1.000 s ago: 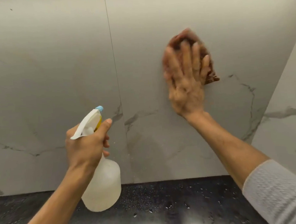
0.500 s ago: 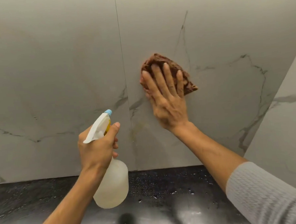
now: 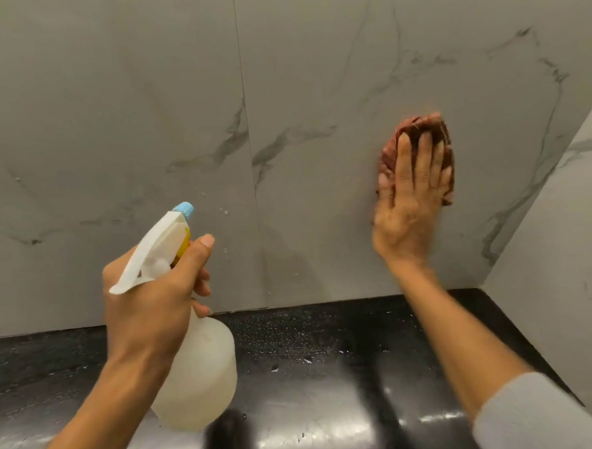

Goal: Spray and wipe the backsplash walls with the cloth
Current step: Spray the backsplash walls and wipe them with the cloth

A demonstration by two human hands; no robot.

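Backsplash wall (image 3: 314, 69) mid-wipe: right hand (image 3: 411, 197) flat, pinning brown cloth (image 3: 416, 128) far right; left hand (image 3: 154, 300) clamped on spray bottle (image 3: 199, 377). Next, probably spray left panel.

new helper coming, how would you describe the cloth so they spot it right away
Look at the grey marble backsplash above the black counter, right of the vertical seam. The cloth is the crumpled reddish-brown wad under the flat right hand, the only dark red thing.

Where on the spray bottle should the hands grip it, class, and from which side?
Grip the spray bottle at its narrow neck under the white trigger head, coming from behind, as the left hand does: the blue nozzle faces the backsplash wall, leaving fingers on the trigger.
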